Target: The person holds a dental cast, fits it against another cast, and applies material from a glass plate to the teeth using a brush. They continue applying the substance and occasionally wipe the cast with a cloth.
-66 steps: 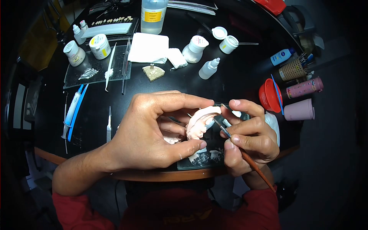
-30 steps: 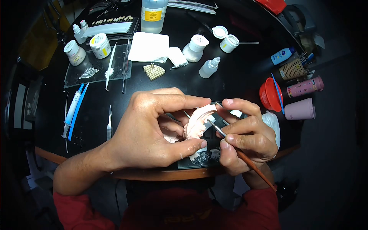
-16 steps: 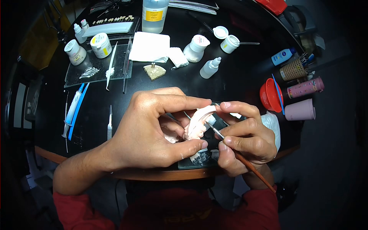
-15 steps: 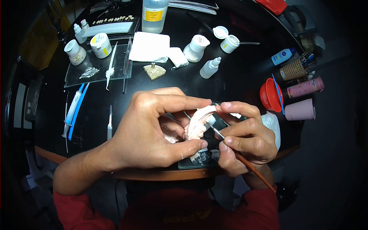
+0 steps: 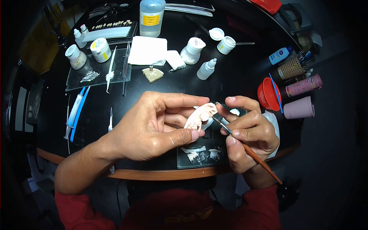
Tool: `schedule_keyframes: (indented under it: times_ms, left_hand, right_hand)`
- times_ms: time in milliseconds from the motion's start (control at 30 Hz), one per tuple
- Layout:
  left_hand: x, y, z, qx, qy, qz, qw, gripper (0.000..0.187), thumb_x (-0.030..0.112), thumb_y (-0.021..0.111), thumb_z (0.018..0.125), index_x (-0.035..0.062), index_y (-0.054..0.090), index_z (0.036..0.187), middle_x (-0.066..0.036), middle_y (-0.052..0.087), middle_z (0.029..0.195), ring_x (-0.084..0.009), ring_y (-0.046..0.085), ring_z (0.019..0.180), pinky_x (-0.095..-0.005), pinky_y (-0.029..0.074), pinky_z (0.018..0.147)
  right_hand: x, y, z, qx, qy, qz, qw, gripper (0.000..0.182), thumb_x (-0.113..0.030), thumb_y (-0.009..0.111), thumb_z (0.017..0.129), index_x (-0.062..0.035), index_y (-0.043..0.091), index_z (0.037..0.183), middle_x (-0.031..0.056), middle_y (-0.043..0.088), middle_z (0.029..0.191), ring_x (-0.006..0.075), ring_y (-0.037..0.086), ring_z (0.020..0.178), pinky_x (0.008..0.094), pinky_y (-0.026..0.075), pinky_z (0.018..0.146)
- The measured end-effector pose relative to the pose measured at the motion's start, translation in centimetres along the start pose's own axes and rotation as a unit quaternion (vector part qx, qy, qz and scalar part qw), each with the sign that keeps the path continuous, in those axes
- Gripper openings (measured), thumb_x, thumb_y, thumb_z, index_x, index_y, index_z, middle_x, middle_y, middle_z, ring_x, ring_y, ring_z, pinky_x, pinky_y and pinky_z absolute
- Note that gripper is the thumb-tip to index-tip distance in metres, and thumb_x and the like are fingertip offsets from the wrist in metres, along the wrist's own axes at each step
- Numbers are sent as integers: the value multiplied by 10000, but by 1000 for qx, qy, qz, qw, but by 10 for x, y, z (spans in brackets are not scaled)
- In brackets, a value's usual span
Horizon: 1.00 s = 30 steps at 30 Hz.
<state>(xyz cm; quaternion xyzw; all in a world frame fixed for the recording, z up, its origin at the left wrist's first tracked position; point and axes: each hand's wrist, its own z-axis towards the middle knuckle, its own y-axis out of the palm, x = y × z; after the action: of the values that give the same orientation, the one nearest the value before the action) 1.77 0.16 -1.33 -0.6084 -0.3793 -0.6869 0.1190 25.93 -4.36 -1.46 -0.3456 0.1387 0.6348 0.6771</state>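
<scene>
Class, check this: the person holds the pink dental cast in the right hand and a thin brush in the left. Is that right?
Not quite: the hands are swapped. In the head view the left hand holds the pink dental cast, and the right hand holds the thin brush.

No legible text or labels

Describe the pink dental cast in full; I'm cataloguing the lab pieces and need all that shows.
The pink dental cast is a pale pink, matte, plaster-like arch with a small pale tooth form near its upper end. The left hand pinches it between thumb and forefinger, tilted, above a smeared glass slab at the table's near edge. The right hand holds a thin brush whose tip meets the cast. Fingers hide its underside.
</scene>
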Motion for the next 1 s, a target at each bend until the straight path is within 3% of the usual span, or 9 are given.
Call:
schedule_keyframes:
  times_ms: [133, 633, 733, 833, 933, 1000]
  left_hand:
    - [-4, -3, 1, -22, 2, -59, 998, 569, -28, 702, 962, -119, 471, 1474, -261, 680, 1286, -234, 718, 1132, -320, 603, 978]
    - [-6, -4, 2, -36, 0, -70, 997, 550, -26, 665, 990, -107, 457, 1493, -255, 666, 1316, -248, 717, 1147, -331, 594, 1000]
    - [-6, -4, 2, -35, -14, -93, 995, 544, -34, 655, 991, -107, 457, 1492, -255, 666, 1315, -246, 717, 1145, -330, 593, 1000]
    - [-7, -4, 2, -31, -14, -102, 994, 542, -36, 651, 990, -107, 457, 1492, -253, 668, 1312, -244, 716, 1142, -334, 592, 1002]
    - [-6, -5, 1, -26, -12, -78, 997, 550, -29, 666, 982, -114, 461, 1485, -252, 676, 1296, -243, 717, 1137, -334, 593, 994]
    - [-5, -4, 1, -18, -13, -66, 998, 560, -16, 686, 974, -117, 466, 1478, -252, 683, 1280, -236, 717, 1127, -331, 594, 987]
  right_hand:
    - [1, 1, 2, -1, -10, -7, 1000, 219, 116, 681, 704, 13, 631, 891, 149, 690, 841, 447, 685, 1125, 495, 646, 933]
    - [-1, 2, 4, -11, -22, -21, 999, 176, 90, 695, 694, 27, 646, 851, 133, 677, 794, 446, 688, 1121, 479, 648, 934]
    - [-4, -2, 3, -53, -6, -25, 998, 169, 51, 664, 824, -15, 634, 977, 140, 673, 851, 433, 620, 1207, 552, 607, 992]
    - [-5, -1, 4, -62, -12, -37, 997, 181, 58, 669, 810, -12, 632, 973, 138, 671, 851, 433, 623, 1204, 547, 614, 982]
    - [-4, 4, 6, -33, -39, -58, 997, 212, 108, 690, 676, 21, 655, 866, 131, 677, 813, 446, 693, 1109, 478, 642, 939]
    - [-3, 5, 6, -33, -39, -54, 997, 213, 115, 690, 680, 22, 657, 870, 133, 678, 818, 445, 691, 1118, 480, 638, 946]
